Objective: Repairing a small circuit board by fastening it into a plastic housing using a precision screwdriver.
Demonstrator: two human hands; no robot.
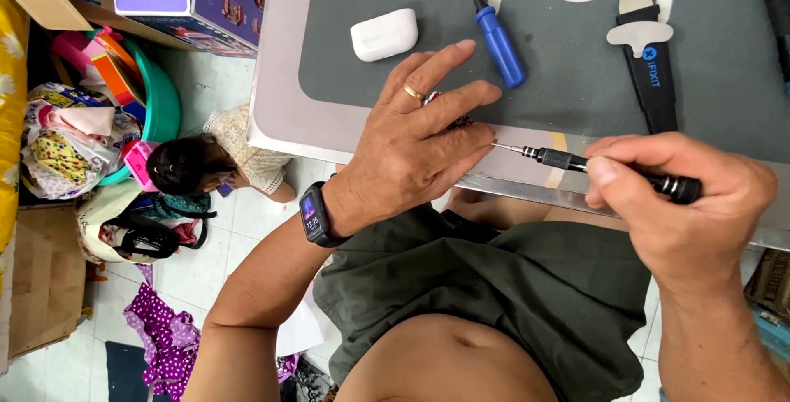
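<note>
2 hands work at the near edge of the table [280, 114], which carries a dark grey mat [576, 48]. The left hand [415, 143] lies palm down across that edge, its fingers [461, 97] drawn together and pressed over a small dark part [457, 122] that is mostly hidden beneath them; what it is cannot be told. The right hand [683, 196] has its fingers clamped around the black handle of a precision screwdriver [576, 161]. Its long axis runs almost level across the view, parallel to the table edge, with the thin metal tip pointing left and meeting the left fingertips.

On the mat, well apart from both hands, lie a black prying tool [650, 73] with a pale flat blade, a blue-handled screwdriver [498, 40] pointing away from the person, and 2 white earbud cases [384, 34]. A dark smartwatch [315, 214] sits on the left wrist.
</note>
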